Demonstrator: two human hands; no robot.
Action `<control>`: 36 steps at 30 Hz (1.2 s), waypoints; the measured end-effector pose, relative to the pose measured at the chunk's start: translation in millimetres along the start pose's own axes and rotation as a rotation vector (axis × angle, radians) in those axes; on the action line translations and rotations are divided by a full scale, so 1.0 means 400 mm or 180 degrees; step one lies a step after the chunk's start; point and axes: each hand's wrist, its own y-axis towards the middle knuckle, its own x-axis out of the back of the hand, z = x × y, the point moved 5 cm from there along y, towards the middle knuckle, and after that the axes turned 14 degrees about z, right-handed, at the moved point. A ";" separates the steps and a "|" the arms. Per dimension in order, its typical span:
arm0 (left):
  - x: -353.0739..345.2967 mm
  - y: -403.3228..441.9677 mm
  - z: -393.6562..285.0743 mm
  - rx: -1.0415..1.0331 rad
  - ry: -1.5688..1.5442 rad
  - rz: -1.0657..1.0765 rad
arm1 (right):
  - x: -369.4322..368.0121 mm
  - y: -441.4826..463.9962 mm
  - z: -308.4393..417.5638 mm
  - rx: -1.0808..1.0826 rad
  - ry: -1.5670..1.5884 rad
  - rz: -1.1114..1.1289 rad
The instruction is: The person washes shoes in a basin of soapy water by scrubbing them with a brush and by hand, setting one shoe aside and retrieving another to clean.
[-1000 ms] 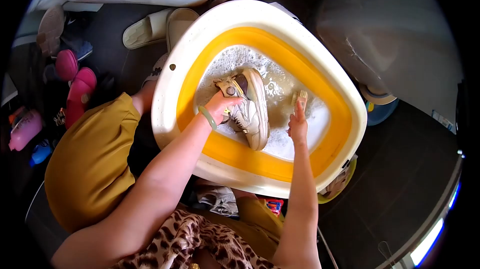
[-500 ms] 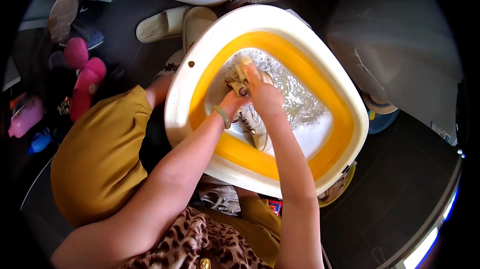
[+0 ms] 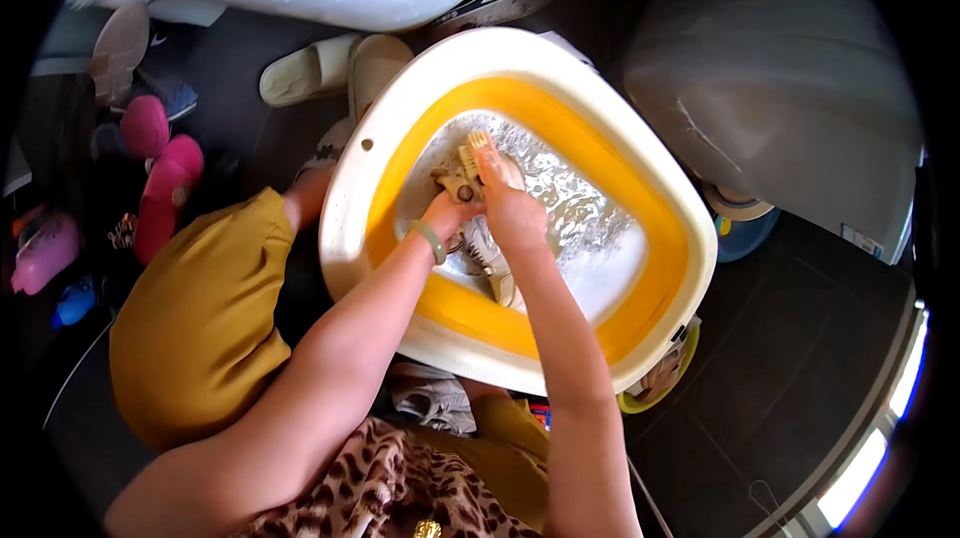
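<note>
A white and yellow basin [image 3: 345,228] holds sudsy water [image 3: 580,193]. In it lies a pale laced shoe [image 3: 506,289], partly covered by my hands. My left hand [image 3: 447,215], with a green bangle at its wrist, grips the shoe's side near the ankle opening. My right hand [image 3: 513,213] is closed around a light-coloured brush [image 3: 478,145] and lies over the shoe's heel end. The bristles face left, close to the shoe's collar; whether they touch it is hard to tell.
Cream slippers [image 3: 312,72] lie beyond the basin at the left. Pink shoes [image 3: 165,188] and a pink bottle [image 3: 47,253] are farther left. A large grey object [image 3: 770,88] stands at the right. A yellow-green container [image 3: 664,394] touches the basin's lower right side.
My right hand has moved left with the brush, from the water beside the shoe to over the shoe. My left hand has kept its hold. The whole view has shifted slightly.
</note>
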 end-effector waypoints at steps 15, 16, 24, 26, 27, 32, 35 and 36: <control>0.029 0.006 0.018 0.0126 0.0258 -0.0029 | 0.004 0.058 -0.085 0.0001 0.0721 0.0396; 0.028 0.002 0.023 0.0193 0.0208 -0.0081 | 0.005 0.068 -0.081 0.0037 0.0580 0.0454; 0.022 -0.001 0.021 0.0290 0.0092 -0.0238 | -0.043 -0.243 -0.157 0.0154 0.0580 0.0309; 0.021 0.005 0.033 0.0191 0.0120 -0.0171 | -0.043 -0.214 -0.154 0.0002 0.0341 0.0351; 0.016 0.003 0.033 0.0172 0.0140 -0.0145 | -0.024 -0.160 -0.136 -0.0004 0.0364 0.0360; 0.017 0.005 0.022 0.0001 0.0206 -0.0038 | 0.022 0.079 -0.051 -0.0009 0.0400 0.0655; 0.019 0.003 0.016 0.0151 0.0147 -0.0143 | 0.000 0.031 -0.079 0.0066 0.1066 0.0633; 0.021 0.001 0.024 0.0322 -0.0009 -0.0132 | 0.018 -0.034 -0.081 0.0004 0.1058 0.0646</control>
